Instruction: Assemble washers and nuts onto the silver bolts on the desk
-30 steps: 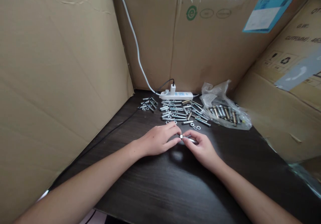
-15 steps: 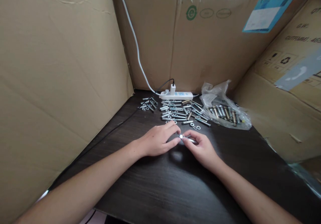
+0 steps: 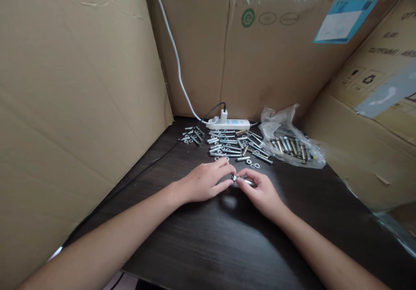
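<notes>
Head view. Landmark: white power strip [image 3: 244, 124]. Bolt [image 3: 249, 182] held well to the near side of the strip, above the dark table [image 3: 201, 246], lying roughly crosswise. Right hand [image 3: 267, 194]: thumb and fingers pinched around the bolt, no visible gap. Left hand [image 3: 203, 182]: thumb and index finger barely parted, pinching the nut [image 3: 234, 177] at the bolt's left end. Thread engagement: cannot tell. Loose bolts [image 3: 230, 151] and washers [image 3: 257, 165] just in front of the strip; smaller hardware cluster [image 3: 197, 135] front-left of it; clear bag [image 3: 271, 118] of fasteners to its right.
</notes>
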The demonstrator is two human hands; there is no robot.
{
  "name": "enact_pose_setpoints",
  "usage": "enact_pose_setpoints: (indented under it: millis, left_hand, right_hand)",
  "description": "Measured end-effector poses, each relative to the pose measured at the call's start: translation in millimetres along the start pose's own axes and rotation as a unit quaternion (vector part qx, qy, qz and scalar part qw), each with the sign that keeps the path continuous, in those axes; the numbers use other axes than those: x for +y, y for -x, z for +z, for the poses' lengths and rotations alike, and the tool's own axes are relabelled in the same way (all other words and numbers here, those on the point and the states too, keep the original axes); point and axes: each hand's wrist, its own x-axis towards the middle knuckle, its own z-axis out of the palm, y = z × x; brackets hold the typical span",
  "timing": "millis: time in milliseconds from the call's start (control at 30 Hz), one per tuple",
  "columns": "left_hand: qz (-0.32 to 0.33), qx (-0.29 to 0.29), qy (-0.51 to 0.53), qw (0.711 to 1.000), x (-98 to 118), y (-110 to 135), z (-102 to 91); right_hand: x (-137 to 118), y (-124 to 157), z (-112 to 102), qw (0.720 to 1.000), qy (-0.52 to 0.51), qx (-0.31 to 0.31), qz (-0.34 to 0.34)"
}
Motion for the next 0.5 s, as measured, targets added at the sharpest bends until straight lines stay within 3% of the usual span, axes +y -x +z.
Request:
enact_pose_setpoints:
  millis: [500]
  left_hand:
    - [-0.014,0.0,-0.003,1.0,0.7,-0.6,0.7]
  right_hand:
    - [-0.1,0.7,1.1,1.0,-0.019,-0.005,0.002]
